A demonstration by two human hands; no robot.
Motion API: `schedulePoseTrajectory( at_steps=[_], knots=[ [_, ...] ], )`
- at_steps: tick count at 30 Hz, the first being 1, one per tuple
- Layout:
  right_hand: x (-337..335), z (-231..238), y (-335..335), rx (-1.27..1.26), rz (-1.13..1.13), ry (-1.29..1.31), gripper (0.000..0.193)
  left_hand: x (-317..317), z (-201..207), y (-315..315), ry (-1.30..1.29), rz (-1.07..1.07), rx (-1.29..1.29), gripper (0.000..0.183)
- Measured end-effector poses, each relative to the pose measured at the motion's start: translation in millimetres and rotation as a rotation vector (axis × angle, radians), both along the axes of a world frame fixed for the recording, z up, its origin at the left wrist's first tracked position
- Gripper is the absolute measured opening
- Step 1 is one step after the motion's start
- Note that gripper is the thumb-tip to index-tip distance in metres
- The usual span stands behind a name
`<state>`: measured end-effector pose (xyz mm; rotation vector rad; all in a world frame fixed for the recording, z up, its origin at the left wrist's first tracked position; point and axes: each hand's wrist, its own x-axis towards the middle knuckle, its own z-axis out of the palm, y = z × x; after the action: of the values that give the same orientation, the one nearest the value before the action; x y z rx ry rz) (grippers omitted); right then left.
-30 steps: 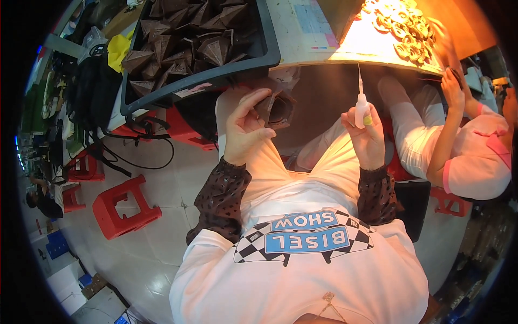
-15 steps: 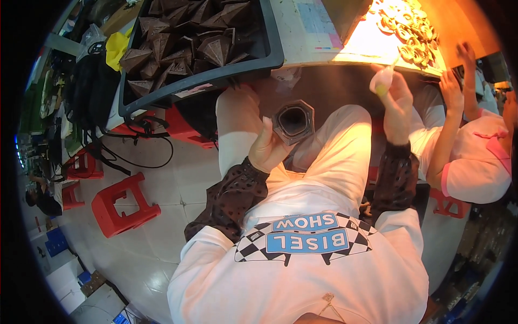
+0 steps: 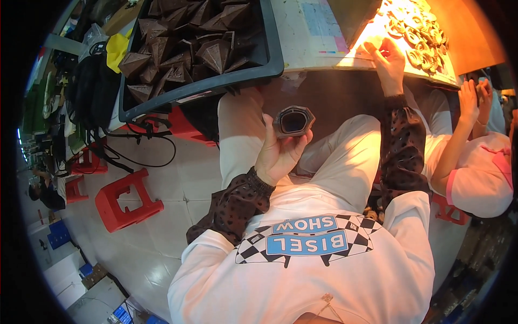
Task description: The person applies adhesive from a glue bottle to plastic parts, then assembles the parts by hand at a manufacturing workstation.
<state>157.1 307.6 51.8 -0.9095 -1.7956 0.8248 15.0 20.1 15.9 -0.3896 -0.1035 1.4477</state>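
Note:
My left hand [image 3: 281, 156] is wrapped around a dark brown, faceted hollow piece [image 3: 294, 122] above my lap, its wide opening facing up. My right hand [image 3: 390, 60] is at the edge of the brightly lit worktable, thumb and fingers bent together. Glare washes out whatever lies between those fingertips. Just beyond it, under the light, several pale yellow ring-shaped pieces [image 3: 418, 40] lie heaped. To the left, a dark grey tray [image 3: 278, 48] holds many brown angular pieces [image 3: 216, 54] that resemble the held one in colour.
A co-worker's hands [image 3: 472, 100] are raised at the right by the table's edge. Red plastic stools [image 3: 129, 200] stand on the tiled floor to the left. Black cables [image 3: 162, 135] hang below the tray, near a yellow cloth or bag [image 3: 116, 51]. An orange-lit panel [image 3: 475, 43] borders the lit area.
My right hand has moved forward from over my lap to the lit table edge; a small pale piece showed at its fingertips before. My left hand has tilted the brown piece slightly.

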Motion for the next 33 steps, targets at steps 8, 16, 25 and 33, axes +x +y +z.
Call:
schedulePoseTrajectory(
  at_steps=[8, 16, 25, 33],
  knots=[
    [-17, 0, 2, 0.137, -0.054, -0.070, 0.026, 5, 11, -4, 0.147, 0.037, -0.205, 0.065],
    [-15, -1, 3, 0.144, -0.099, -0.182, 0.029, 4, 17, -4, 0.176, 0.058, -0.226, 0.064],
    [-15, -3, 5, 0.185, -0.117, -0.207, 0.029, 3, 20, -8, 0.470, 0.111, -0.260, 0.056],
    [-15, -2, 2, 0.193, -0.136, -0.248, 0.030, 1, 19, -10, 0.279, 0.084, -0.238, 0.052]
  ],
)
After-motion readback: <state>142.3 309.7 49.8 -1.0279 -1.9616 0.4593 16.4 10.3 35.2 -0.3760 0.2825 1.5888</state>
